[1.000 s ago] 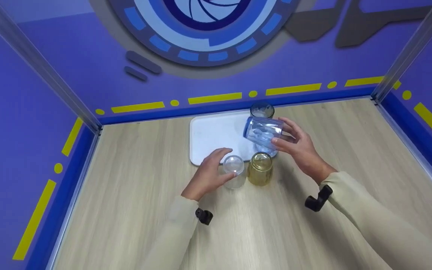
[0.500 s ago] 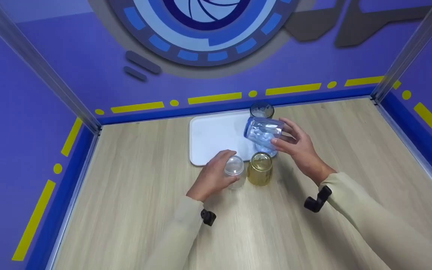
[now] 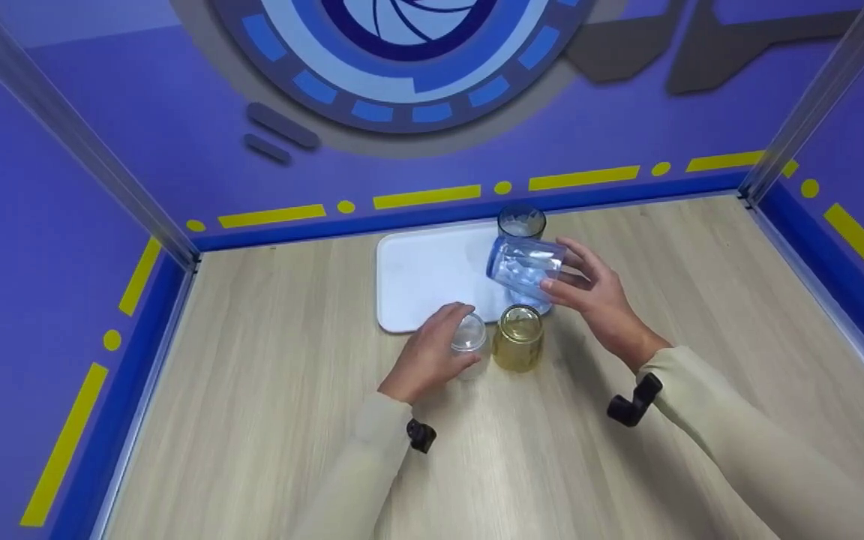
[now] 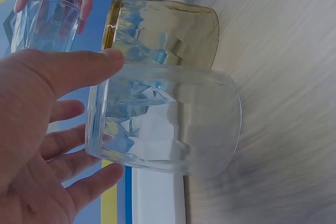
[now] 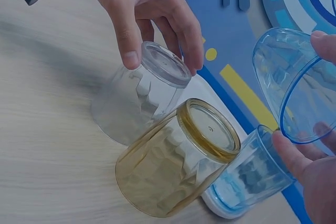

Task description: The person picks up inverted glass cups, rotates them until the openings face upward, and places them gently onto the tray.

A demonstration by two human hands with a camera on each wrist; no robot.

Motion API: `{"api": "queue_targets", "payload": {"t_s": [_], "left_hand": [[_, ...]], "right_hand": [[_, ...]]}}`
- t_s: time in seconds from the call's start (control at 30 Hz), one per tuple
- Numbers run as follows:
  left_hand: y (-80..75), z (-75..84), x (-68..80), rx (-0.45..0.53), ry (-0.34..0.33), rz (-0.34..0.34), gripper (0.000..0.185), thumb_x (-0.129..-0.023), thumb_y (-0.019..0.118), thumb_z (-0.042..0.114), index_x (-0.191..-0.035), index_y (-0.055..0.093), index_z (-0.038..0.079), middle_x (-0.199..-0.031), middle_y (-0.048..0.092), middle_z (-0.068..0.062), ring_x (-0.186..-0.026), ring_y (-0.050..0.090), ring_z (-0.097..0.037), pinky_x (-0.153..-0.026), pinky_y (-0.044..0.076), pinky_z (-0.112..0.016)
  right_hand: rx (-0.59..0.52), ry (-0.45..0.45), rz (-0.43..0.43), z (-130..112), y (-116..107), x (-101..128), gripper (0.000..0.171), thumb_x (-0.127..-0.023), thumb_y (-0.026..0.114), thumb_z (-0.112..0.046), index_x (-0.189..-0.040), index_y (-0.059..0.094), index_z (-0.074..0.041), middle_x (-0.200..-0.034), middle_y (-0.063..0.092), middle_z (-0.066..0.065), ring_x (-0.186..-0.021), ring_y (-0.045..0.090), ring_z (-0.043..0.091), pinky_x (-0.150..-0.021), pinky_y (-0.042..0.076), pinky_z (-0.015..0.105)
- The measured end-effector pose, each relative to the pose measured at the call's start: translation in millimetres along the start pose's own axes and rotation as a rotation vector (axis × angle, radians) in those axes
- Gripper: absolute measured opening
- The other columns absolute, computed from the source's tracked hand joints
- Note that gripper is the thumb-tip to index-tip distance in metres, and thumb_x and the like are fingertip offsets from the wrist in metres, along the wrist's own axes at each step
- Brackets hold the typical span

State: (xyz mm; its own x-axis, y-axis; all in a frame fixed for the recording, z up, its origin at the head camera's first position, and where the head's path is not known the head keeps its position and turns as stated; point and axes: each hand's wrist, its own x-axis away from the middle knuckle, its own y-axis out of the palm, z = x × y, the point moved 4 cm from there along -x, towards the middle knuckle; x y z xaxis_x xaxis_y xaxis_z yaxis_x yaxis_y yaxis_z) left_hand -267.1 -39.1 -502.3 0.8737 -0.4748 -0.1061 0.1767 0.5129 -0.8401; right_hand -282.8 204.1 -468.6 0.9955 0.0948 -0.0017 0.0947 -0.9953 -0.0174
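My left hand [image 3: 432,352] grips a clear glass [image 4: 168,124] that stands upside down on the table, thumb and fingers on either side near its raised base. Close beside it, also upside down, is a yellow-tinted glass [image 3: 518,341]. My right hand [image 3: 597,289] holds a blue glass [image 3: 526,262] in the air above the tray's right side, tilted onto its side. In the right wrist view its thumb and fingers are at the rim. Below the held glass, another bluish glass [image 5: 249,174] stands on the tray, partly hidden in the head view.
A white tray [image 3: 432,277] lies at the back of the wooden table [image 3: 282,360]. At its back right corner stands a dark-tinted glass [image 3: 522,221]. Blue printed walls [image 3: 349,172] close in the back and both sides.
My left hand has moved slightly right and closed its thumb and fingers round the clear glass. The right hand holds the blue glass nearly still.
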Motion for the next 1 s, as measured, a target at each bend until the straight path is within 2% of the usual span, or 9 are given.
{"api": "queue_targets", "payload": {"t_s": [0.2, 0.33, 0.57, 0.83, 1.0], "left_hand": [[-1.6, 0.4, 1.5, -0.032, 0.050, 0.028, 0.063, -0.081, 0.077, 0.019, -0.137, 0.050, 0.008, -0.137, 0.054, -0.007, -0.130, 0.050, -0.021, -0.110, 0.040, -0.032], [-2.9, 0.6, 2.8, -0.033, 0.055, 0.029, 0.062, -0.081, 0.077, 0.018, -0.137, 0.051, 0.009, -0.136, 0.054, -0.007, -0.129, 0.050, -0.021, -0.110, 0.041, -0.032], [-4.3, -0.6, 5.6, -0.033, 0.031, 0.007, 0.060, -0.083, 0.075, 0.018, -0.137, 0.051, 0.011, -0.137, 0.052, -0.006, -0.129, 0.050, -0.021, -0.108, 0.042, -0.034], [-6.3, -0.6, 10.5, -0.035, -0.020, -0.049, 0.060, -0.086, 0.073, 0.021, -0.140, 0.048, 0.014, -0.141, 0.049, -0.004, -0.132, 0.048, -0.019, -0.110, 0.041, -0.034], [-8.7, -1.2, 13.2, -0.048, -0.017, -0.050, 0.058, -0.086, 0.073, 0.021, -0.139, 0.050, 0.014, -0.139, 0.050, -0.004, -0.130, 0.049, -0.019, -0.107, 0.044, -0.034]], "right_hand": [[-0.033, 0.011, -0.005, 0.9, 1.8, 0.8, 0.069, -0.090, 0.068, -0.016, -0.149, 0.032, -0.022, -0.146, 0.039, 0.012, -0.127, 0.049, 0.024, -0.088, 0.054, 0.023], [-0.037, 0.009, -0.007, 0.1, 2.2, 0.9, 0.070, -0.090, 0.067, -0.016, -0.150, 0.031, -0.020, -0.146, 0.039, 0.012, -0.127, 0.049, 0.025, -0.088, 0.054, 0.023], [-0.021, -0.006, -0.003, -0.8, 2.5, 0.4, 0.071, -0.090, 0.068, -0.017, -0.150, 0.031, -0.020, -0.146, 0.039, 0.014, -0.125, 0.051, 0.025, -0.087, 0.055, 0.023], [0.001, -0.011, -0.009, -1.2, 2.1, 0.1, 0.070, -0.090, 0.068, -0.020, -0.149, 0.032, -0.023, -0.147, 0.039, 0.012, -0.126, 0.050, 0.026, -0.088, 0.054, 0.023], [0.022, -0.010, -0.003, -1.0, 1.5, -0.3, 0.069, -0.090, 0.069, -0.021, -0.149, 0.033, -0.024, -0.146, 0.040, 0.012, -0.126, 0.051, 0.025, -0.088, 0.054, 0.022]]}}
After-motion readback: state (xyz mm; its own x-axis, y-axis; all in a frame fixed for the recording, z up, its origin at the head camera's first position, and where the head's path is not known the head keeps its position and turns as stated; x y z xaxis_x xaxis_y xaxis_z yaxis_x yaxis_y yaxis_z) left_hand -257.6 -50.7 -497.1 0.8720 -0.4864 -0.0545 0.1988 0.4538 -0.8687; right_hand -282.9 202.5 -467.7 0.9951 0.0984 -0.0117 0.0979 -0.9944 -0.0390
